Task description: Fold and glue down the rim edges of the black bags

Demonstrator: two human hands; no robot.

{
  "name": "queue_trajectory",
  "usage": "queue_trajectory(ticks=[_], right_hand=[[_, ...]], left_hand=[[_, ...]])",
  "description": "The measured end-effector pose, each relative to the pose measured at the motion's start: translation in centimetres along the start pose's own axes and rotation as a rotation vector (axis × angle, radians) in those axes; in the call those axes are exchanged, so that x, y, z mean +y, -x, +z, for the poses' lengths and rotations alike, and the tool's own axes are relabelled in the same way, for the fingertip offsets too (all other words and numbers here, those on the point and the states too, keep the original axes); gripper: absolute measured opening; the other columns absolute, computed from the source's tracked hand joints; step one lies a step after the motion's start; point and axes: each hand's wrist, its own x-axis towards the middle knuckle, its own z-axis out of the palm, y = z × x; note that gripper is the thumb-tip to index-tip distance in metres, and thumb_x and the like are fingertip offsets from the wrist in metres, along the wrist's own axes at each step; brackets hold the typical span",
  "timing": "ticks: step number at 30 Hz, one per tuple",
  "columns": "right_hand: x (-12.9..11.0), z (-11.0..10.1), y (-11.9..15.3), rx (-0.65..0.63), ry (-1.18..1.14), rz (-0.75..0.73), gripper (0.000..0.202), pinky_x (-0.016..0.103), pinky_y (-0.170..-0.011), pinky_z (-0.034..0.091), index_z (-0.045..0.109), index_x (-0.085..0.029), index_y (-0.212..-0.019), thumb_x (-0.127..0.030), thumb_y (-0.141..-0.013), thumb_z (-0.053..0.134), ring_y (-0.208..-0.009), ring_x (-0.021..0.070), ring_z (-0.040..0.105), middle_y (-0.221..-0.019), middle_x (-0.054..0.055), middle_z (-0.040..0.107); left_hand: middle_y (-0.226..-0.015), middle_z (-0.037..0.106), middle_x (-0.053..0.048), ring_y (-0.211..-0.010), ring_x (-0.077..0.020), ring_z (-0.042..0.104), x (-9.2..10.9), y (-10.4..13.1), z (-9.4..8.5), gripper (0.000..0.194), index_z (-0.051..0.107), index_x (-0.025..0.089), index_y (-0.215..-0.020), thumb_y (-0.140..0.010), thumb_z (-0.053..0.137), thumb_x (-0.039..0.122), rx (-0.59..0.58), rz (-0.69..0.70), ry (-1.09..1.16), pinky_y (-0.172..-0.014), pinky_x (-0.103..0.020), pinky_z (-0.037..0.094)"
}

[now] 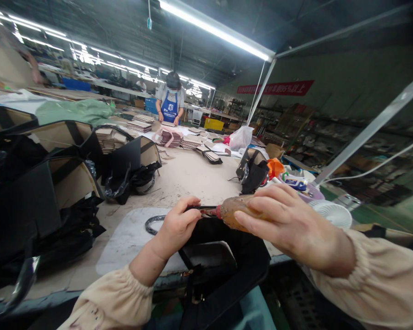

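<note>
Spread beneath everything: worktop (199, 178) in smooth tan, flecked w/ dark scraps, plus thin white sheet (124, 247) nr front edge. On that sheet, blk loop (150, 225), curved & wrapped in shiny clear plastic. Wrapped firmly by fingers of R hand (289, 220): plump rounded bottle (232, 213), smeary amber-brown, tipped sideways, narrowing to red nozzle (219, 211) pointed twd L hand (179, 224).

Located at worktop's front edge, partly hanging below it, betw. both arms: blk bag (251, 259). Looks soft, matte, folded, w/ pale oblong area showing amid dark cloth & small gold-toned metal bits lower down. Pinched narrowly at upper edge betw. thumb & finger of L hand, right by nozzle; can't tell if touching it.

Counted: 1 bottle in hand, 1 blk bag being held, 1 loop. Also 1 small bag (253, 169) standing at R of worktop, 1 orange bundle (275, 168) just beside, 1 round white fan (333, 213) w/ ribbed grille. Heaped at L: min. 4 boxy bags (20, 206), stiff, open, tan inside; overlapping too much for exact no. Farther back: several panel stacks (170, 138), flat & tan, 1 crumpled green cloth (75, 111), 1 person in blue apron (170, 109).
</note>
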Motion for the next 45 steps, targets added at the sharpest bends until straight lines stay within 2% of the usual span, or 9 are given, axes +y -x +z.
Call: queue_trajectory(ticks=[7,16,20,26,38,45], right_hand=[[-0.4,-0.1,0.4,0.009,0.004,-0.010,0.020,0.036,-0.078,0.036,0.063,-0.023,-0.100,-0.019,-0.092,0.045,-0.085,0.0183,0.049,-0.082,0.003,0.061],[-0.7,0.2,0.8,0.076,0.018,0.000,0.020,0.035,-0.075,0.037,0.063,-0.021,-0.102,-0.017,-0.090,0.048,-0.083,0.0187,0.050,-0.083,0.004,0.061],[-0.9,0.1,0.7,0.088,0.013,-0.001,0.020,0.036,-0.075,0.038,0.062,-0.021,-0.103,-0.015,-0.089,0.048,-0.085,0.0195,0.050,-0.085,0.005,0.062],[-1.1,0.1,0.6,0.118,0.001,0.008,0.019,0.035,-0.074,0.039,0.062,-0.020,-0.102,-0.014,-0.087,0.050,-0.085,0.0193,0.051,-0.083,0.006,0.061],[-1.3,0.4,1.3,0.122,-0.005,0.033,0.018,0.035,-0.074,0.040,0.064,-0.019,-0.099,-0.013,-0.086,0.053,-0.087,0.0199,0.052,-0.083,0.006,0.061],[-1.4,0.8,1.3,0.117,-0.009,0.063,0.019,0.035,-0.076,0.040,0.063,-0.021,-0.100,-0.014,-0.088,0.050,-0.088,0.0194,0.051,-0.085,0.006,0.062]], left_hand=[[-0.114,0.051,-0.008,-0.098,-0.0153,0.060,-0.3,0.4,0.3,0.014,0.059,0.016,-0.076,-0.081,0.053,0.004,0.035,-0.006,0.094,-0.085,-0.033,0.055],[-0.113,0.053,-0.008,-0.097,-0.0162,0.061,-0.1,0.3,0.2,0.013,0.055,0.017,-0.075,-0.080,0.053,0.005,0.033,-0.037,0.084,-0.086,-0.035,0.054],[-0.114,0.054,-0.009,-0.096,-0.0155,0.062,0.0,0.2,0.1,0.015,0.049,0.018,-0.076,-0.079,0.054,0.004,0.037,-0.094,0.103,-0.088,-0.036,0.053],[-0.106,0.062,-0.010,-0.113,-0.0229,0.055,0.0,0.3,0.0,0.021,0.043,0.021,-0.085,-0.077,0.057,0.007,0.028,-0.158,0.056,-0.094,-0.047,0.047],[-0.104,0.064,-0.008,-0.112,-0.0223,0.055,-0.1,0.3,0.0,0.024,0.044,0.021,-0.092,-0.077,0.058,0.008,0.038,-0.127,0.038,-0.094,-0.047,0.047],[-0.099,0.063,-0.007,-0.111,-0.0202,0.054,0.0,0.2,-0.1,0.022,0.046,0.020,-0.092,-0.078,0.059,0.008,0.030,-0.129,0.030,-0.094,-0.041,0.047]])
